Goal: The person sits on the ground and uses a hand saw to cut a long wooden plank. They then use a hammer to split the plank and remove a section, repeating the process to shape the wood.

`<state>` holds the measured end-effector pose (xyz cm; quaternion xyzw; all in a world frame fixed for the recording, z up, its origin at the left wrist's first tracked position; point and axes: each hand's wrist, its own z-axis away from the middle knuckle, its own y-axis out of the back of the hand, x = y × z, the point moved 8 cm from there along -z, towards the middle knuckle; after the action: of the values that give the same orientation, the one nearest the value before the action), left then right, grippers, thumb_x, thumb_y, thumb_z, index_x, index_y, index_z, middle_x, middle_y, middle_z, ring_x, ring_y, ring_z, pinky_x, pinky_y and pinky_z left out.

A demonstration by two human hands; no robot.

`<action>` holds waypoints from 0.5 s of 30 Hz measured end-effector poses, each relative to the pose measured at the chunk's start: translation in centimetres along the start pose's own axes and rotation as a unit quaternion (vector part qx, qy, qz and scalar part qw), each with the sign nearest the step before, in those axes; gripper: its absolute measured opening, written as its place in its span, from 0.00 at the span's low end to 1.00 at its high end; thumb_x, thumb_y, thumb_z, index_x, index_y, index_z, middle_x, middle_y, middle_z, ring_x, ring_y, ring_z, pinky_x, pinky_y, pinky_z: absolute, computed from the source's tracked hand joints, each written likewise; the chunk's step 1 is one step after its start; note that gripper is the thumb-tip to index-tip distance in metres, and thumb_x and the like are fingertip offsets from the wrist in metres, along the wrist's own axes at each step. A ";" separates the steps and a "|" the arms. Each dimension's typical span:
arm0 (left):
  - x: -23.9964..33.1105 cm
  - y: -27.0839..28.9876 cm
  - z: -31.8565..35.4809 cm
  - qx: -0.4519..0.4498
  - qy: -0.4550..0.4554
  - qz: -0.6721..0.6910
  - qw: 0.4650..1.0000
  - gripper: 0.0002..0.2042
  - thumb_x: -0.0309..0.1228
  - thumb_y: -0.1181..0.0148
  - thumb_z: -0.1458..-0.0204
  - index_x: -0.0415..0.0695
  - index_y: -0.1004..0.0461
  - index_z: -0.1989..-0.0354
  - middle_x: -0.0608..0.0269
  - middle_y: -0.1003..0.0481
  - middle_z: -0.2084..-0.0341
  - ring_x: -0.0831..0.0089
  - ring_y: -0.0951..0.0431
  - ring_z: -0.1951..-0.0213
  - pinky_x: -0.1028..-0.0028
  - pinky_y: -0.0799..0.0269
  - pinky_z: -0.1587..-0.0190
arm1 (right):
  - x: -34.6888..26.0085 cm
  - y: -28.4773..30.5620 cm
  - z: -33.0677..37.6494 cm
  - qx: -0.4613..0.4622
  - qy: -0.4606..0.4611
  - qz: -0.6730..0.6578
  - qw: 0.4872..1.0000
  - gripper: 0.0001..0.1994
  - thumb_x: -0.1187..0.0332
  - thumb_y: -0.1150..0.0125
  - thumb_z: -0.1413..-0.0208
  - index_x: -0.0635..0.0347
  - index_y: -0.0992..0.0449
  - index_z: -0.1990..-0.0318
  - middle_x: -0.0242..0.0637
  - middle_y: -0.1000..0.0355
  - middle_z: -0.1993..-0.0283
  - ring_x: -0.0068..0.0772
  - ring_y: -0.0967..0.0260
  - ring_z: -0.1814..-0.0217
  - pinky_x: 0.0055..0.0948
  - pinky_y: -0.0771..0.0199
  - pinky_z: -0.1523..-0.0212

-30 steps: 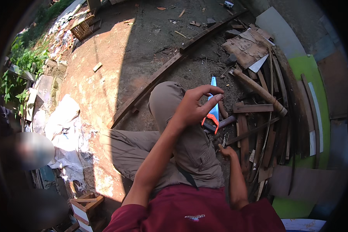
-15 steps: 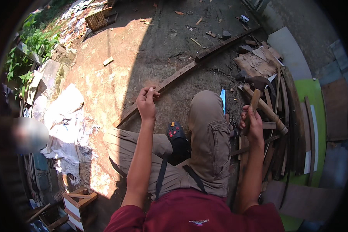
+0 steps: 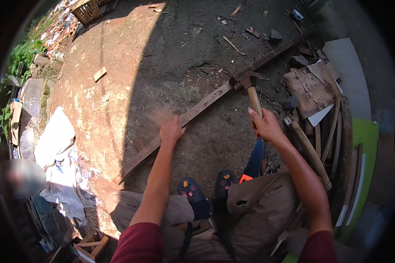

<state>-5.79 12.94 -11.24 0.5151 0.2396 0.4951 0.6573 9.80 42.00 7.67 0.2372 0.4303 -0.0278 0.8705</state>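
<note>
My left hand (image 3: 172,130) is closed around the near part of a long wooden beam (image 3: 205,101), thumb on its near side. The beam lies slantwise on the ground, and a second length (image 3: 280,51) continues from it toward the far right. My right hand (image 3: 267,126) grips the wooden handle of a claw hammer (image 3: 253,98). Its metal head is over the beam near where the two lengths meet; whether it touches is unclear. Below the right hand, a handsaw (image 3: 255,160) with a blue blade and an orange part lies by my right leg.
To the right are piled wood strips (image 3: 333,131), a round pole (image 3: 310,153), a peeling board (image 3: 310,85) and a green panel (image 3: 365,131). White sacking (image 3: 59,136) lies left, near a person's blurred head (image 3: 17,179). A wood offcut (image 3: 100,73) rests in sunlight.
My left hand has come down onto the beam. The hammer has swung left and forward from beside the wood pile to over the beam. My right knee has moved outward, uncovering the saw.
</note>
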 end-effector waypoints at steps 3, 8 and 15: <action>0.8 -1.9 -0.4 -0.064 0.031 0.026 0.997 0.32 0.56 0.31 0.52 0.46 0.29 0.47 0.55 0.22 0.53 0.54 0.19 0.51 0.58 0.23 0.52 | 4.1 -0.3 -5.7 -0.073 -0.099 0.068 0.990 0.23 0.47 0.46 0.31 0.59 0.31 0.67 0.27 0.38 0.80 0.19 0.40 0.85 0.27 0.39 0.84; -0.5 -1.2 -0.6 -0.015 0.027 -0.010 0.999 0.28 0.51 0.30 0.53 0.46 0.28 0.49 0.58 0.21 0.58 0.57 0.18 0.55 0.60 0.21 0.56 | -4.3 0.5 -8.6 0.073 0.085 0.034 0.993 0.24 0.46 0.47 0.30 0.61 0.27 0.67 0.27 0.36 0.81 0.17 0.37 0.78 0.25 0.40 0.77; -0.8 -0.6 -0.6 -0.010 0.028 -0.003 1.000 0.28 0.51 0.30 0.53 0.45 0.28 0.50 0.58 0.22 0.58 0.58 0.20 0.53 0.61 0.24 0.49 | -15.8 2.2 -8.8 0.154 0.452 -0.172 0.862 0.22 0.44 0.50 0.30 0.57 0.31 0.61 0.25 0.38 0.77 0.14 0.42 0.78 0.21 0.42 0.79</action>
<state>-6.35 12.45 -12.13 0.4939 0.2540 0.5099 0.6569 -6.08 45.37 16.02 0.2767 0.8006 -0.1331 0.5145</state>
